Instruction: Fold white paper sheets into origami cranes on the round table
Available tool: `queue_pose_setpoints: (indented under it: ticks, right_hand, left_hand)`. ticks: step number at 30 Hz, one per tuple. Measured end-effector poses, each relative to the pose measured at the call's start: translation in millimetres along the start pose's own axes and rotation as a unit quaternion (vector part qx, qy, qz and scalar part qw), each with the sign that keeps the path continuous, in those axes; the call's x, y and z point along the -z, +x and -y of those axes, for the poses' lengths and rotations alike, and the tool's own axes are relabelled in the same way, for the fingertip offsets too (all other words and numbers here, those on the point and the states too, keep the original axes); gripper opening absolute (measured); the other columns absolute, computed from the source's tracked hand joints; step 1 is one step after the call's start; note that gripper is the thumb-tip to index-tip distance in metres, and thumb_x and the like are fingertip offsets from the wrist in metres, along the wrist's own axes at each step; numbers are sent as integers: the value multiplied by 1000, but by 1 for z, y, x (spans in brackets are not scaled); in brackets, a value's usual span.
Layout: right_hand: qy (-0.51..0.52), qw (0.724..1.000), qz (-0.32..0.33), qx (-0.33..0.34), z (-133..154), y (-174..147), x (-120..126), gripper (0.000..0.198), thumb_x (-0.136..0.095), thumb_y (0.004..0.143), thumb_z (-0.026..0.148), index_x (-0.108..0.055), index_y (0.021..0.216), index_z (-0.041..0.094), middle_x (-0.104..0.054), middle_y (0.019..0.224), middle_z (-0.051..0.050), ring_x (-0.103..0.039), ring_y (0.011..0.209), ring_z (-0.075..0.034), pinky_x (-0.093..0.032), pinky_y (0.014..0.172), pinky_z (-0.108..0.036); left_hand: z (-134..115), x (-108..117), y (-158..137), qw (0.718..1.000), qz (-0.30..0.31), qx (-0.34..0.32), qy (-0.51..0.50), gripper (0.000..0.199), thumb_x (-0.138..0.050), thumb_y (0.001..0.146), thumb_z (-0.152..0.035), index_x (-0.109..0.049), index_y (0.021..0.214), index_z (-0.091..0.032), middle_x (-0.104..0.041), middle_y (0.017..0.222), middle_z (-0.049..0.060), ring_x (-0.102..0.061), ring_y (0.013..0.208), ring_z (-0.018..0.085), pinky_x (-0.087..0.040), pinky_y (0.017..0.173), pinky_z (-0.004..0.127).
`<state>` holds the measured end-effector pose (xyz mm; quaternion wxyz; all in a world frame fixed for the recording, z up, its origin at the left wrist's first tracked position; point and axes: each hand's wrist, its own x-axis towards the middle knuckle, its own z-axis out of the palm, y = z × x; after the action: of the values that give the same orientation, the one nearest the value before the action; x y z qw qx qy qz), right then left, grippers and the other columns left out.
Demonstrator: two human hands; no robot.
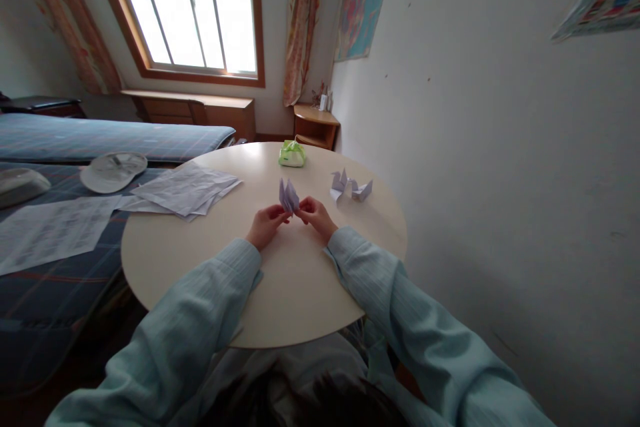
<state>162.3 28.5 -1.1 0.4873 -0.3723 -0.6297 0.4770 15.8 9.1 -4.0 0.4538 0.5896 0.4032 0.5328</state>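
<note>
Between my two hands, a small folded piece of pale purple-white paper (289, 196) stands with its points upward, just above the table. My left hand (267, 225) pinches its lower left side with thumb and fingers. On the lower right side, the fingers of my right hand (316, 216) are closed in a similar pinch. To the right of my hands, folded paper birds (340, 185) rest on the round cream table (300, 293), touching or very close to one another.
A green tissue pack (292, 153) lies at the table's far side. Loose printed sheets (187, 188) overlap the left edge toward a plaid bed (65, 287), where a white cap (114, 171) lies. A white wall (480, 167) runs close along the right.
</note>
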Motion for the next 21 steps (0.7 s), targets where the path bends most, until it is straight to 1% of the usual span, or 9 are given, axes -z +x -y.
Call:
queue_pose_setpoints:
  ticks: [5,14,21]
  right_hand:
    - [27,999,20,-1,2,-1,-1,38,-69,52,40,-43,67,17,-47,48,7,-42,41,-5,-31,42,-20]
    - [33,999,25,-5,3,-2,-1,38,-69,52,39,-43,68,17,-48,51,7,-43,43,-5,-33,43,-20]
    - [37,999,32,-14,4,-4,-3,42,-71,50,38,-43,73,17,-48,55,7,-45,47,-6,-34,45,-20]
  left_hand:
    - [-2,-1,0,1000,4,-3,-21,37,-68,54,-40,-61,77,-12,-66,76,6,-56,57,12,-44,59,27]
    - [-2,1,1,1000,-9,12,-27,37,-70,53,-38,-52,75,-13,-64,67,3,-58,54,13,-44,56,27]
    - [-2,0,0,999,-15,0,-30,33,-69,54,-37,-51,68,-13,-61,63,1,-56,53,11,-43,54,25]
